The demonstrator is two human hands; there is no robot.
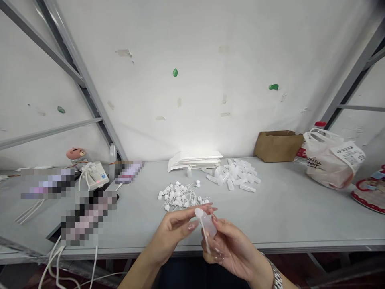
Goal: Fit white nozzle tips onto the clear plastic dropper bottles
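At the lower centre of the frame, the right hand (pixel 231 245) is holding a small translucent bottle (pixel 209 225) between thumb and curled fingers, just above the front edge of the table (pixel 285 216). The bottle is leaning to the left, with a white cap (pixel 198 212) at its upper end and a thin white strip (pixel 204 237) hanging from the cap area. The left hand (pixel 176 230) is reaching in from the left, thumb and fingers narrowly parted beside the cap; whether it is touching the cap, the view is not showing clearly. Judging by appearance, the bottle is probably weighing very little, its wall likely yielding under a hard squeeze and its smooth surface possibly slipping. The body sides are offering the surest hold; the cap is giving only a small pinch area, and the strip, seemingly flexible, is making a poor handle. Similar loose bottles (pixel 236 173) are lying right of centre, and a pile of white caps (pixel 177 194) is resting just beyond the left hand.
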